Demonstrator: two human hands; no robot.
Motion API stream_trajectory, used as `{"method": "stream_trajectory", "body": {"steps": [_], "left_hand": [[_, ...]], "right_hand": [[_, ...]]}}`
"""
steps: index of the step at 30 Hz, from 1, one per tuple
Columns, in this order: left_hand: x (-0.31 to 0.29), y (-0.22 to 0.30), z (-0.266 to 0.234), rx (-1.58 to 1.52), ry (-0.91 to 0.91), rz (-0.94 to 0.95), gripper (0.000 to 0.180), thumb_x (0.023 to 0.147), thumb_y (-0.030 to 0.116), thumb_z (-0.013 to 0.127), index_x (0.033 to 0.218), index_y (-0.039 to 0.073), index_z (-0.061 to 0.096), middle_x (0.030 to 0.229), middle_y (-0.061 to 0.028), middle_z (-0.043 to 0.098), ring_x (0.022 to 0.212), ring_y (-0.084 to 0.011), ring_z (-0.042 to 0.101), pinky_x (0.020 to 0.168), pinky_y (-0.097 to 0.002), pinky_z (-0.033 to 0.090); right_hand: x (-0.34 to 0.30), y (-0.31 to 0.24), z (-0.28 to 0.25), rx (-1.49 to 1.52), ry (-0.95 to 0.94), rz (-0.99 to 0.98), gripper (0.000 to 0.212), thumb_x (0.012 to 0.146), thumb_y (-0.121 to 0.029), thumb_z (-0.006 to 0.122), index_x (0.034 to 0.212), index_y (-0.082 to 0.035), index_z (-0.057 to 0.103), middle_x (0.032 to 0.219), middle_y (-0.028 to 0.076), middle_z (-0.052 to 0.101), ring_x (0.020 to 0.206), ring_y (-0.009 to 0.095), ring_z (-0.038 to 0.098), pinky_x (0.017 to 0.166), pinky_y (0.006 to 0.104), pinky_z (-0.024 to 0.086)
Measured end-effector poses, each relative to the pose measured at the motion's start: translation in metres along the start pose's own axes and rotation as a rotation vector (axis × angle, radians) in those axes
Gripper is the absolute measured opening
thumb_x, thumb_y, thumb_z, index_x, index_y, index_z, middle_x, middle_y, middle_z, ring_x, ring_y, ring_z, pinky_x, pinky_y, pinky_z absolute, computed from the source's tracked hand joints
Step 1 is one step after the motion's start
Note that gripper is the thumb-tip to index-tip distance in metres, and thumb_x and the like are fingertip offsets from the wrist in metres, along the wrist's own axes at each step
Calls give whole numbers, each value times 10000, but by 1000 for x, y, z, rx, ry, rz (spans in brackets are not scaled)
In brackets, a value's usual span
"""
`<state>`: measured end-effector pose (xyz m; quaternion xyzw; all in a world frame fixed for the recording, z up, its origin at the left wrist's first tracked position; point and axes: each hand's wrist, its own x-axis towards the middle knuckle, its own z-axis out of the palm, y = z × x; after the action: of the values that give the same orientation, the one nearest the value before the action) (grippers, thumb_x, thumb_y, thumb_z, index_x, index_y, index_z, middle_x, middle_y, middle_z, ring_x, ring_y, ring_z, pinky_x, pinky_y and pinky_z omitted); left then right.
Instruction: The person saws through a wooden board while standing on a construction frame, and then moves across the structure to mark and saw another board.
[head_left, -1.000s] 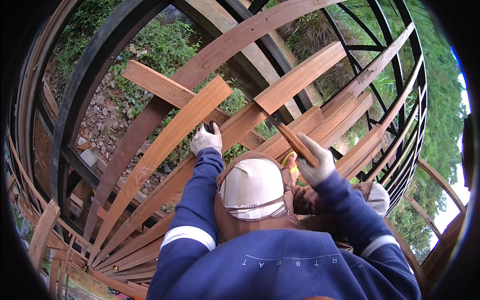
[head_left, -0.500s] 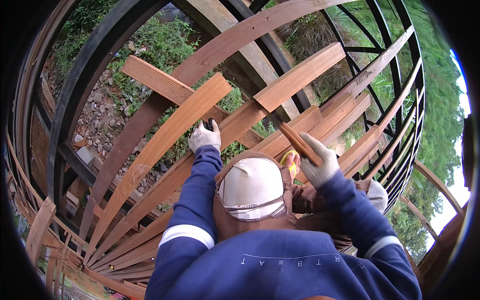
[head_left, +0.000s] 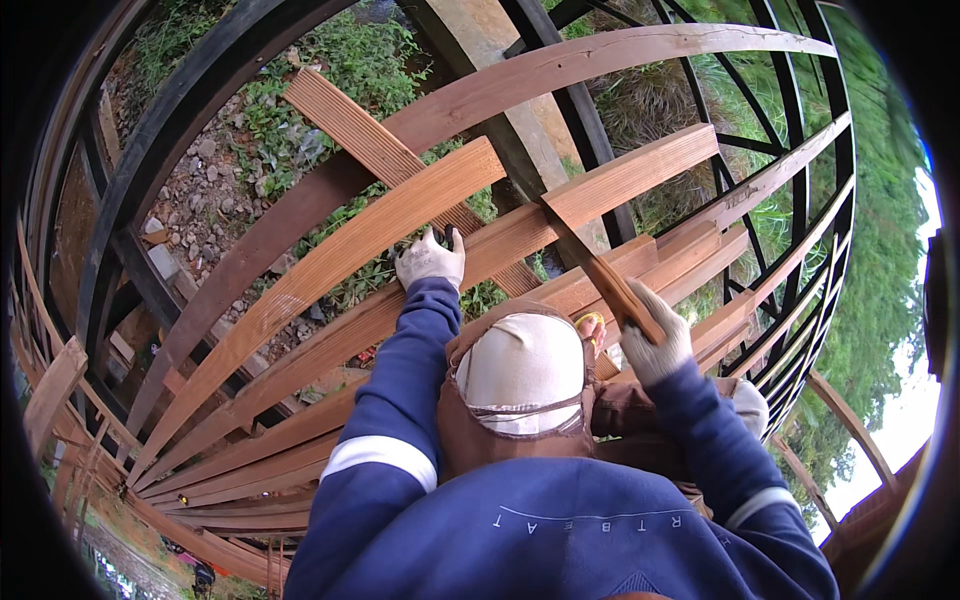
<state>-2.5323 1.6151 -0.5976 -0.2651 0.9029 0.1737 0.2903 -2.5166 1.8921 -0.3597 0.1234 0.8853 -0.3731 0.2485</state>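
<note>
My left hand, in a pale glove with dark fingertips, is curled over the upper edge of a long reddish-brown plank. My right hand, also gloved, is closed around the wooden handle of a handsaw. The saw's dark blade lies across the plank to the right of my left hand, and its tip sticks out beyond the far edge. Between my arms is a bent knee in brown cloth with a white patch. A foot in a yellow sandal rests near the saw handle.
Another plank runs alongside on the left, above a crossing ridged board. More planks lie at right. Curved dark metal beams frame the gaps. Rubble and weeds show far below through the openings.
The view has shifted, moving the planks and both hands slightly to the right in the picture. More of the saw blade shows beyond the plank's far edge. Both hands keep their hold.
</note>
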Motion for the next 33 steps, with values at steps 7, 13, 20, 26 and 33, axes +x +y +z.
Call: {"method": "stream_trajectory", "body": {"steps": [7,13,20,26,33], "left_hand": [[1,-10,7,-24,106,13,477,939,551,564,1073,125,732,998,-149,760,974,-324,723,976,-467,491],[-5,-6,-2,-16,38,-19,526,939,565,557,1153,114,722,1046,-160,755,1025,-327,714,1002,-463,478],[3,11,-20,24,-106,6,600,954,596,507,1282,130,694,1131,-147,751,1073,-313,703,1046,-462,469],[-4,-9,-5,-1,43,-26,585,941,578,531,1251,113,706,1122,-156,751,1077,-310,699,1060,-470,445],[2,10,-4,18,21,45,553,943,572,537,1178,110,731,1072,-161,759,1012,-315,718,1011,-458,482]], "right_hand": [[25,-13,13,-29,21,-49,440,842,-32,658,1276,38,632,1023,213,740,925,223,735,841,324,564],[-81,-37,-68,-80,-82,55,560,807,-38,701,1345,62,585,1201,192,720,1157,257,689,1032,367,501],[108,-16,62,-32,-35,58,414,850,-83,636,1248,30,648,949,211,723,919,228,731,831,333,558],[-89,-35,-77,-175,-93,17,501,845,37,566,1344,82,583,1191,197,722,1134,236,699,993,323,517],[95,22,65,-1,46,-2,476,835,-72,686,1300,15,630,1035,222,739,953,282,739,862,361,566]]}}
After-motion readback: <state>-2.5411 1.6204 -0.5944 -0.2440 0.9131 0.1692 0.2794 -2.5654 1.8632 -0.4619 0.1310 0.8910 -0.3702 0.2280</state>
